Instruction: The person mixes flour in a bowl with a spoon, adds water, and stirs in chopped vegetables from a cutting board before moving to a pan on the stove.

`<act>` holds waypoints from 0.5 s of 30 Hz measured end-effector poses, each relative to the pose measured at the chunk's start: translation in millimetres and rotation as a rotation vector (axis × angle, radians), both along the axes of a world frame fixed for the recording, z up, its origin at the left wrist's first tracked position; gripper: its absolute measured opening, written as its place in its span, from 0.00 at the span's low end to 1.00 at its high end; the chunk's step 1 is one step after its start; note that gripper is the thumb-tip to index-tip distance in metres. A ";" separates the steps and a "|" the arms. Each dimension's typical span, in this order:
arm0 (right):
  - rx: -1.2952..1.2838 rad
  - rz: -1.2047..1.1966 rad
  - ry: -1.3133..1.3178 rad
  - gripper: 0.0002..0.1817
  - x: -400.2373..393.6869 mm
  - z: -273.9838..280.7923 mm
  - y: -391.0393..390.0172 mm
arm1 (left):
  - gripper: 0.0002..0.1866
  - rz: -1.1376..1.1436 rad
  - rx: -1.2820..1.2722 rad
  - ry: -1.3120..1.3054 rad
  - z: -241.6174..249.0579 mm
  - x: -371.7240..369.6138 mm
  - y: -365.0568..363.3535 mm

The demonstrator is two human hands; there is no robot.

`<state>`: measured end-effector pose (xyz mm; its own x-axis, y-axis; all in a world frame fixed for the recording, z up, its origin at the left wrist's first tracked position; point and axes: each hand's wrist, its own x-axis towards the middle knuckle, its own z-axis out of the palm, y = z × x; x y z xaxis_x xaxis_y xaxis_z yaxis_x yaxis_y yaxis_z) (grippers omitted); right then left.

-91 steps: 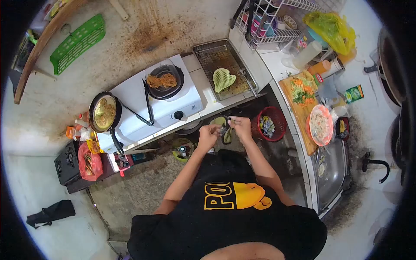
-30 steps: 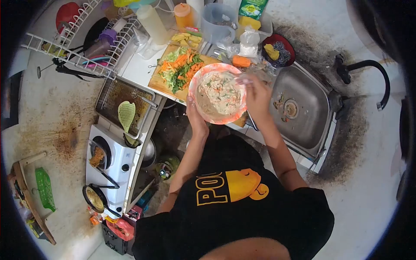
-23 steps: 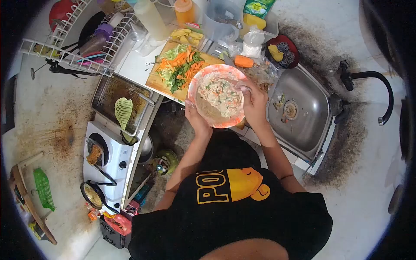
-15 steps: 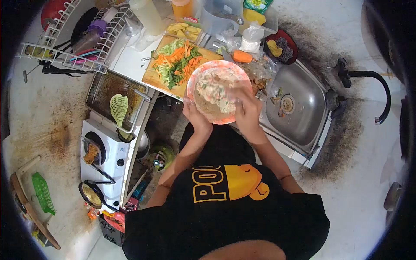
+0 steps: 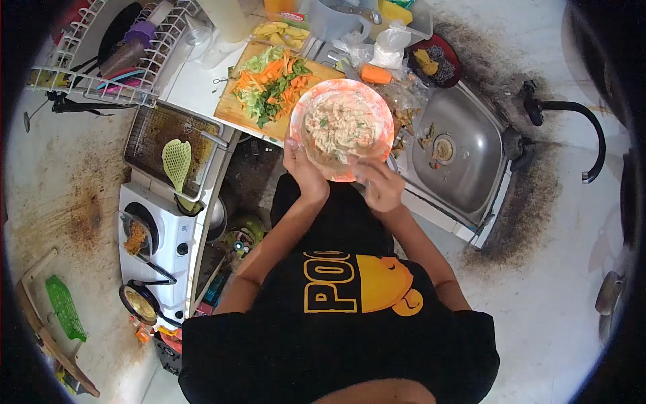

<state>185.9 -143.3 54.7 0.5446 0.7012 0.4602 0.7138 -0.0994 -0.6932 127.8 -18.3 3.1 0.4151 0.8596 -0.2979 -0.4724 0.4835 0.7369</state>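
Beside the grey stainless-steel sink [image 5: 464, 178]: round pink-and-white bowl [image 5: 384, 113] of pale mixture [image 5: 340, 128], its rim clamped by the left hand [image 5: 307, 176]. Right hand [image 5: 381, 183], blurred, overlaps the near rim, mixture just beyond; grip's closure unclear.

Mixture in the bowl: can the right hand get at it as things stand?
Probably yes: the right hand is at the near edge of the bowl, and the open top leaves the mixture uncovered.

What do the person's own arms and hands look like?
Left hand and right hand: ungloved, the right blurred. Forearms: bare, no wristwear visible. Sleeves: short, black, on a black T-shirt with yellow-outlined letters and a yellow shape.
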 end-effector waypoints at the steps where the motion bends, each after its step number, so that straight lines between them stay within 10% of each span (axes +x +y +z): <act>1: -0.027 -0.016 0.051 0.15 7.3 6.5 3.0 | 0.25 -0.002 0.019 0.003 -3.3 0.0 0.4; 15: -0.239 -0.139 -0.157 0.11 74.3 34.9 53.1 | 0.27 0.013 0.138 -0.017 -3.5 4.6 1.2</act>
